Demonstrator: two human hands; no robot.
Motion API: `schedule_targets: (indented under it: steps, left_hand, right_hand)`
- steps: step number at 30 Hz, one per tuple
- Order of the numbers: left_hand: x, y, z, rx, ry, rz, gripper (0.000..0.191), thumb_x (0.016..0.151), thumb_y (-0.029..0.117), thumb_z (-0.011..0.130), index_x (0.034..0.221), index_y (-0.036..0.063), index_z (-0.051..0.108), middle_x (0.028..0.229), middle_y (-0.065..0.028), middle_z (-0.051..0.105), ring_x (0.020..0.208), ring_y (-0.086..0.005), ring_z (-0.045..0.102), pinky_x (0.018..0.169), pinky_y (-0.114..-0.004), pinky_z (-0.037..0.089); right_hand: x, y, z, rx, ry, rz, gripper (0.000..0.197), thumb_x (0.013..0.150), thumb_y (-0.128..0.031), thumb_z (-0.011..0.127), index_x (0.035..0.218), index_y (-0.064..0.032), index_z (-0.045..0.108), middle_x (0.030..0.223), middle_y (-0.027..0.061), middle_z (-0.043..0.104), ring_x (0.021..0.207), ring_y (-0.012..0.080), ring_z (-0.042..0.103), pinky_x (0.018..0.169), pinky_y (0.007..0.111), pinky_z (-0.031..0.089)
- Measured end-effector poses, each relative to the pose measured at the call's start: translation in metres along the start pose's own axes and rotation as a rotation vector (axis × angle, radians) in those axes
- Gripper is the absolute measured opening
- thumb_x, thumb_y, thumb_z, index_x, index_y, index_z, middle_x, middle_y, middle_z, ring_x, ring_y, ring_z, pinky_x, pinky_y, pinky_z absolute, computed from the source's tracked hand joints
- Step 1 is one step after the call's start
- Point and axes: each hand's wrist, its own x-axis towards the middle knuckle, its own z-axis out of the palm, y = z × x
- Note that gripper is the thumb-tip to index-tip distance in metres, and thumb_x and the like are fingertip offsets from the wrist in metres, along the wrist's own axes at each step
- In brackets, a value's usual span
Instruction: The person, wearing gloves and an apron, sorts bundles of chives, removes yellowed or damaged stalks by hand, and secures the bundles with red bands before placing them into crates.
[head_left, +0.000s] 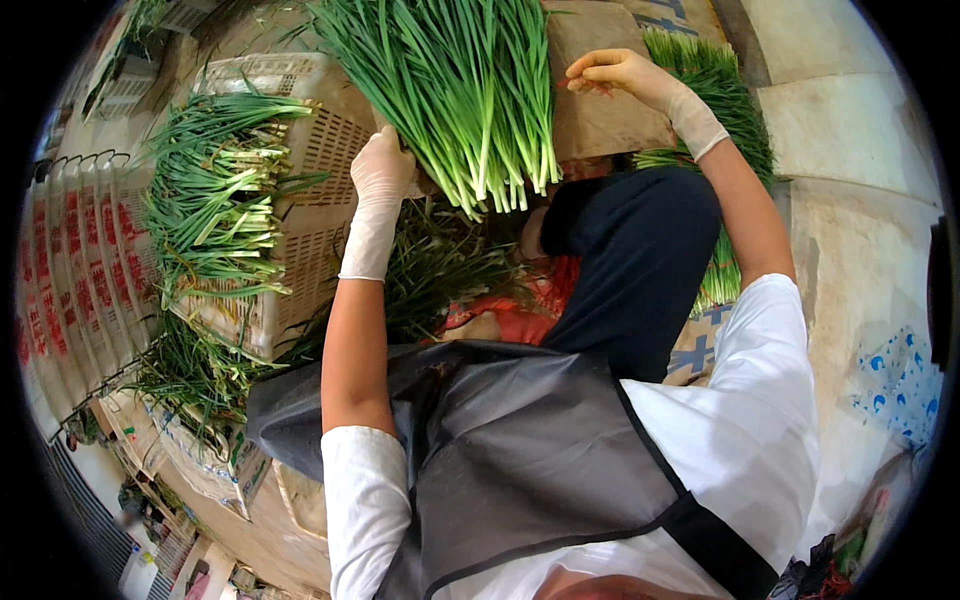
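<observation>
A large spread of green garlic chives (480, 97) lies before me, its pale cut ends towards me. My left hand (384, 161), in a whitish glove, is at the left edge of this spread; its fingers are partly hidden, so I cannot tell what they grip. My right hand (604, 71), gloved too, is raised over brown cardboard (600, 124) to the right of the leaves. Thin red ties (596, 88) are pinched between its fingers. Bundled chives (724, 112) lie further right, some with red bands round them.
On the left, an upturned-looking plastic crate (319, 150) bears a row of chives (225, 187). Loose leaves (442, 270) and red material (499, 319) lie below, near my bent knee (637, 217). A wire rack (90, 262) stands far left. Patterned blue plastic (900, 386) lies on the floor at right.
</observation>
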Motion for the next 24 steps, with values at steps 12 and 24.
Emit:
schedule_targets:
  steps: [12,24]
  left_hand:
    - [-0.005,-0.011,-0.007,0.142,0.006,-0.025,0.011,0.076,0.006,0.062,0.086,0.0014,0.059,0.086,-0.0188,0.063,0.079,-0.0321,0.065,0.068,-0.038,0.054]
    - [0.013,0.028,-0.045,-1.262,-0.047,-0.332,0.023,0.075,0.018,0.068,0.086,-0.0028,0.068,0.072,-0.0032,0.060,0.063,-0.0103,0.052,0.060,-0.025,0.042]
  right_hand:
    - [0.029,0.007,0.015,-0.372,0.160,-0.264,0.026,0.093,-0.028,0.054,0.095,-0.0059,0.067,0.088,-0.0005,0.064,0.080,0.0077,0.057,0.079,0.025,0.043]
    - [0.080,-0.038,0.060,-0.122,0.010,-0.272,0.027,0.091,-0.028,0.058,0.095,-0.0035,0.068,0.083,0.0010,0.065,0.074,0.0078,0.057,0.071,0.023,0.047]
